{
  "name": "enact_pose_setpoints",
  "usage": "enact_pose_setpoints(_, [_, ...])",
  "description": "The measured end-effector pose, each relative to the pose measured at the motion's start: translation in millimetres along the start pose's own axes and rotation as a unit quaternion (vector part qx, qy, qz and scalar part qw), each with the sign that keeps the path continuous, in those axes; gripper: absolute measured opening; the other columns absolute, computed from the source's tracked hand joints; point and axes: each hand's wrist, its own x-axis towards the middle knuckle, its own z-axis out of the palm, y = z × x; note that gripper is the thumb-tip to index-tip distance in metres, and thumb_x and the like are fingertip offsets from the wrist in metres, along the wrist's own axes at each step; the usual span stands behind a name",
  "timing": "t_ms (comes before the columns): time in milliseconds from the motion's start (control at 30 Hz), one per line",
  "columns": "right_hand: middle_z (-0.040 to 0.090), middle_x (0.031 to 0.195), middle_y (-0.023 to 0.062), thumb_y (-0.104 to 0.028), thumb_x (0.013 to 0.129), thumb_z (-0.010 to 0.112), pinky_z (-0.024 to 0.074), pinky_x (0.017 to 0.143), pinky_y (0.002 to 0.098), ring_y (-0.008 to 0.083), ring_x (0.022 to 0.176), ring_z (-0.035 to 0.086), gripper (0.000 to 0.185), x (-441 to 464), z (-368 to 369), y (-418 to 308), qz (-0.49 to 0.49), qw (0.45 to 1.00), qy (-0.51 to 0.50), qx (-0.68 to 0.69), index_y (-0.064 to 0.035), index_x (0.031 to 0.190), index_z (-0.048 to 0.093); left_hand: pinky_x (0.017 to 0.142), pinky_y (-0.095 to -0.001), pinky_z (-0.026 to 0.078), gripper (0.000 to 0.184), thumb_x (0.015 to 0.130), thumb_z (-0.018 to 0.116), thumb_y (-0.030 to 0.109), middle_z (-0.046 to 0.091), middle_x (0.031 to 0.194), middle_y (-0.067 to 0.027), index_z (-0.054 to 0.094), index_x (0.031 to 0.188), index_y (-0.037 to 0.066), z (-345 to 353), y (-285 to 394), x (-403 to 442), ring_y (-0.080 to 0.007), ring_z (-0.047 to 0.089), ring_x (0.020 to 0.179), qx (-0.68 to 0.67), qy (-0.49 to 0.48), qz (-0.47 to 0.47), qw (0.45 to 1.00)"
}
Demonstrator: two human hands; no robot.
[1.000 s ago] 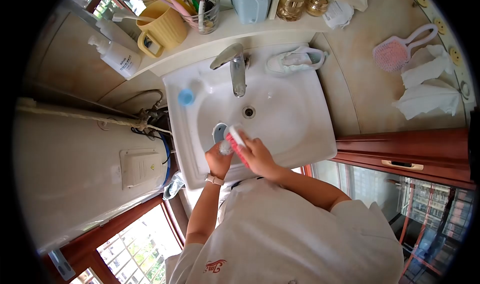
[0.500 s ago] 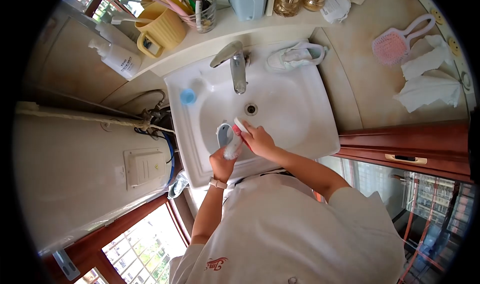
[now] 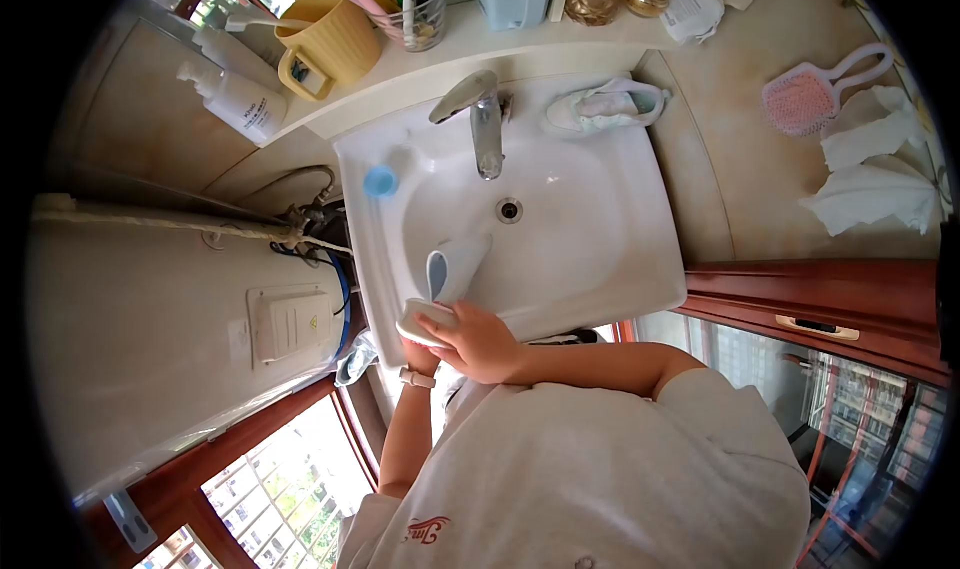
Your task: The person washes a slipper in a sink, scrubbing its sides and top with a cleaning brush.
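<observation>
A white shoe (image 3: 462, 261) with a pale blue lining rests in the near left part of the white sink (image 3: 600, 269). My right hand (image 3: 478, 345) is closed around a white-backed scrub brush (image 3: 424, 323), just below the shoe, at the basin's front edge. Behind the brush is my left hand (image 3: 411, 352), mostly covered, with a watch band at its wrist. Its fingers are hidden, so its grip on the shoe or brush does not show. A second white shoe (image 3: 606, 109) lies on the sink's back right corner.
The faucet (image 3: 486, 134) stands over the drain (image 3: 509, 210). A small blue cup (image 3: 380, 181) sits on the sink's left rim. The shelf holds a yellow mug (image 3: 335, 49) and a glass of toothbrushes (image 3: 425, 14). A pink hairbrush (image 3: 800, 99) and tissues (image 3: 870, 194) lie right.
Both hands have moved down toward my body, with the brush coming along. The shoe has turned, and its soapy end no longer shows in my left hand.
</observation>
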Motion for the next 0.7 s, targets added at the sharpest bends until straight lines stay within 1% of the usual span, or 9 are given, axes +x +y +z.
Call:
enact_pose_setpoints(67, [0.048,0.088,0.0203,-0.026,0.085,0.054,0.0439,0.068,0.0412,0.0350,0.077,0.051,0.051,8,1,4,-0.051,0.998,0.021,-0.024,-0.0225,0.134,0.040,0.067,-0.0273,0.049,0.015,0.071,0.067,0.000,0.067,0.081,-0.0071,0.064,0.086,-0.002,-6,-3,4,-0.0125,0.060,0.073,0.040,-0.040,0.046,0.997])
enact_pose_setpoints(133, [0.047,0.088,0.0204,-0.027,0.086,0.053,0.0439,0.067,0.0419,0.0355,0.077,0.051,0.049,27,0,25,0.153,0.988,0.019,-0.019,-0.0221,0.133,0.040,0.066,-0.0266,0.048,0.017,0.070,0.068,0.000,0.066,0.079,-0.0058,0.065,0.087,-0.002,3,24,12,-0.0106,0.059,0.073,0.054,-0.021,-0.005,0.998])
enact_pose_setpoints(233, [0.047,0.089,0.0208,-0.029,0.087,0.053,0.0437,0.067,0.0426,0.0359,0.076,0.051,0.048,30,-6,29,0.218,0.976,0.012,-0.016,-0.0209,0.133,0.041,0.064,-0.0255,0.047,0.019,0.069,0.069,0.001,0.066,0.077,-0.0039,0.066,0.088,-0.002,-5,16,14,-0.0089,0.057,0.071,0.061,-0.022,-0.014,0.998])
enact_pose_setpoints(300, [0.047,0.089,0.0212,-0.030,0.086,0.053,0.0442,0.065,0.0420,0.0359,0.074,0.052,0.050,14,-4,11,0.030,0.998,0.023,-0.040,-0.0195,0.134,0.040,0.064,-0.0252,0.047,0.020,0.069,0.069,0.000,0.065,0.076,-0.0035,0.066,0.089,-0.002,-2,14,13,-0.0086,0.057,0.071,0.058,-0.023,-0.026,0.998])
enact_pose_setpoints(367, [0.047,0.091,0.0213,-0.032,0.086,0.053,0.0446,0.066,0.0423,0.0358,0.075,0.052,0.050,11,-13,10,0.011,0.999,-0.004,-0.049,-0.0202,0.133,0.041,0.063,-0.0250,0.047,0.021,0.069,0.070,0.000,0.065,0.075,-0.0033,0.066,0.090,-0.001,1,12,12,-0.0084,0.057,0.070,0.052,-0.049,0.026,0.997])
enact_pose_setpoints(400, [0.047,0.091,0.0213,-0.032,0.086,0.053,0.0446,0.066,0.0423,0.0358,0.075,0.052,0.050,20,-18,22,0.010,0.999,-0.003,-0.049,-0.0202,0.133,0.041,0.064,-0.0251,0.047,0.021,0.069,0.071,0.000,0.065,0.076,-0.0039,0.066,0.090,-0.001,5,23,13,-0.0082,0.057,0.070,0.047,-0.052,-0.016,0.997])
enact_pose_setpoints(467, [0.047,0.096,0.0230,-0.029,0.084,0.056,0.0450,0.068,0.0434,0.0369,0.082,0.053,0.048,37,-25,46,0.256,0.965,-0.027,-0.042,-0.0189,0.130,0.045,0.064,-0.0251,0.047,0.022,0.069,0.070,0.000,0.065,0.076,-0.0041,0.066,0.090,-0.001,12,21,15,-0.0081,0.057,0.071,0.060,-0.053,-0.015,0.997])
enact_pose_setpoints(600, [0.048,0.098,0.0224,-0.030,0.086,0.053,0.0461,0.068,0.0437,0.0371,0.080,0.054,0.048,6,-13,7,-0.001,0.999,0.030,-0.035,-0.0190,0.131,0.043,0.062,-0.0258,0.047,0.022,0.068,0.070,0.002,0.066,0.078,-0.0051,0.066,0.089,-0.001,20,22,16,-0.0085,0.057,0.072,0.010,-0.031,0.018,0.999])
enact_pose_setpoints(700, [0.048,0.093,0.0216,-0.030,0.086,0.052,0.0446,0.069,0.0422,0.0360,0.079,0.053,0.049,19,-23,23,0.142,0.988,-0.036,-0.038,-0.0207,0.133,0.041,0.060,-0.0239,0.045,0.017,0.070,0.067,-0.001,0.065,0.075,-0.0022,0.066,0.086,-0.001,19,25,14,-0.0063,0.054,0.067,0.050,-0.040,-0.027,0.998])
